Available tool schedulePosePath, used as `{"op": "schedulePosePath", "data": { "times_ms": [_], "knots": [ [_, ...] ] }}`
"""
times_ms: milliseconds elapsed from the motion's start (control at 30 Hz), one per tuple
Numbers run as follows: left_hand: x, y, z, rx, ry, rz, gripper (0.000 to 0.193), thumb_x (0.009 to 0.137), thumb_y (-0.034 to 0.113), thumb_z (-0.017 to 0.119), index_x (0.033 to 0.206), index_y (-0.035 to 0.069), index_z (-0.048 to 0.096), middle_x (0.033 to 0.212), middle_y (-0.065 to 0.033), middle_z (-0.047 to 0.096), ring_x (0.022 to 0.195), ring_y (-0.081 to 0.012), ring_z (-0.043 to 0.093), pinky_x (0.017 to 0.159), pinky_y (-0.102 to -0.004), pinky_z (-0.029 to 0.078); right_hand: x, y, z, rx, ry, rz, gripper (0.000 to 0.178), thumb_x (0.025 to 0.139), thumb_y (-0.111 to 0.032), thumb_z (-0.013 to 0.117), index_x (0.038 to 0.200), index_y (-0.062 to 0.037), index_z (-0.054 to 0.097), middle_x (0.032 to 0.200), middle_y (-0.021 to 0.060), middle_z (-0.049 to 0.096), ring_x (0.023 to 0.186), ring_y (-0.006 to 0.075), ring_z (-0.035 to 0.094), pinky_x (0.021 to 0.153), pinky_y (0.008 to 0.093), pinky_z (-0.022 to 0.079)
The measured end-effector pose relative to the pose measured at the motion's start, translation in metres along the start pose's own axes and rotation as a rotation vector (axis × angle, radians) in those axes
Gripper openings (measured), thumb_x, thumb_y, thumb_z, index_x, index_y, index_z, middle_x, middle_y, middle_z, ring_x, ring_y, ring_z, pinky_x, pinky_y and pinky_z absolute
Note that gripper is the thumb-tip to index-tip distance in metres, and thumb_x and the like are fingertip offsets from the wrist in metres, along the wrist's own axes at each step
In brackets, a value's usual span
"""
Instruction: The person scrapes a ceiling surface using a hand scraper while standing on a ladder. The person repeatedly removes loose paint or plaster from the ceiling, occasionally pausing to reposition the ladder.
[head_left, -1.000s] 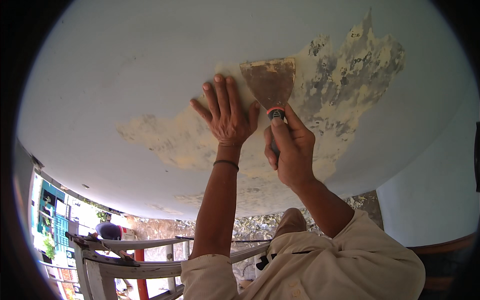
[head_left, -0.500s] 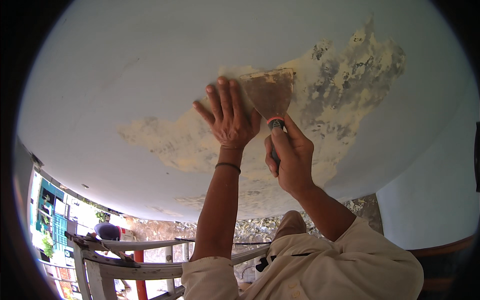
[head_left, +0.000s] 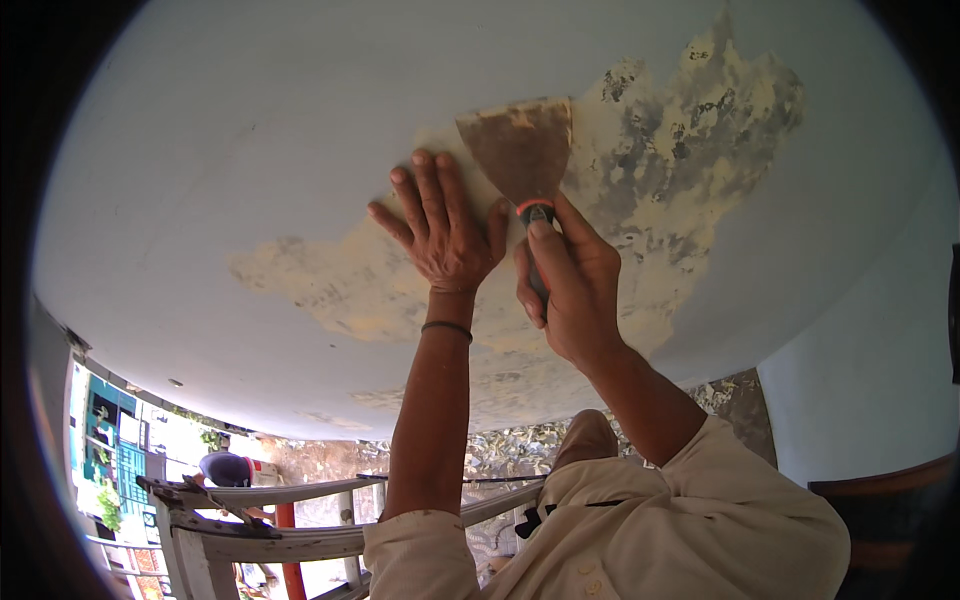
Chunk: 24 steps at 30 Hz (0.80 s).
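My right hand [head_left: 575,275] is closed around the dark handle of a putty knife [head_left: 522,150], thumb along the top of the grip. The wide blade, smeared with dried coating, lies against the wall [head_left: 270,120] near the upper edge of a stripped patch [head_left: 650,240]. That patch is yellowish, with grey and dark blotches toward its upper right. My left hand [head_left: 450,235] presses flat on the wall just left of the blade, fingers spread and holding nothing. A dark band circles the left wrist.
A worn metal ladder [head_left: 270,543] stands at the lower left, close to my left arm. Paint flakes [head_left: 505,450] litter the ground below. Beyond the ladder another person [head_left: 228,470] bends down. A side wall [head_left: 860,390] meets this one on the right.
The putty knife and my right hand have moved up and slightly left along the wall. My left hand has shifted a little left, still flat. The person below has moved slightly.
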<state>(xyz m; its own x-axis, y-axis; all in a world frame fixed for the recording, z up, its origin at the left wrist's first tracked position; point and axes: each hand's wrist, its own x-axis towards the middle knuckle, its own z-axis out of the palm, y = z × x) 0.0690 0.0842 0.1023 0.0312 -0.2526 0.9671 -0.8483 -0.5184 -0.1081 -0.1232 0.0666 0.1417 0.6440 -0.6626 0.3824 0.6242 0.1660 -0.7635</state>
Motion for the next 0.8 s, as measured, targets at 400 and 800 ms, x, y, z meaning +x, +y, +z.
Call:
{"op": "schedulePosePath", "data": {
  "times_ms": [400, 800],
  "knots": [
    [0.003, 0.0, -0.002, 0.0, -0.003, 0.001, 0.08, 0.098, 0.056, 0.057, 0.157, 0.003, 0.046, 0.169, -0.0178, 0.036, 0.162, -0.0385, 0.016, 0.126, -0.0698, -0.004, -0.01, 0.015, -0.003, 0.062, 0.035, 0.001, 0.043, 0.112, -0.02, 0.051, 0.152, -0.0037, 0.05, 0.072, 0.0034, 0.057, 0.043, 0.0057, 0.045, 0.037, 0.0216, 0.032],
    [0.001, 0.0, -0.003, 0.006, -0.018, -0.013, 0.08, 0.1, 0.057, 0.054, 0.157, 0.001, 0.046, 0.168, -0.0183, 0.037, 0.162, -0.0382, 0.015, 0.126, -0.0676, -0.005, -0.015, 0.013, -0.007, 0.037, 0.045, -0.005, 0.042, 0.112, -0.02, 0.05, 0.151, -0.005, 0.051, 0.071, 0.0031, 0.056, 0.044, 0.006, 0.045, 0.037, 0.0215, 0.031]
  ]
}}
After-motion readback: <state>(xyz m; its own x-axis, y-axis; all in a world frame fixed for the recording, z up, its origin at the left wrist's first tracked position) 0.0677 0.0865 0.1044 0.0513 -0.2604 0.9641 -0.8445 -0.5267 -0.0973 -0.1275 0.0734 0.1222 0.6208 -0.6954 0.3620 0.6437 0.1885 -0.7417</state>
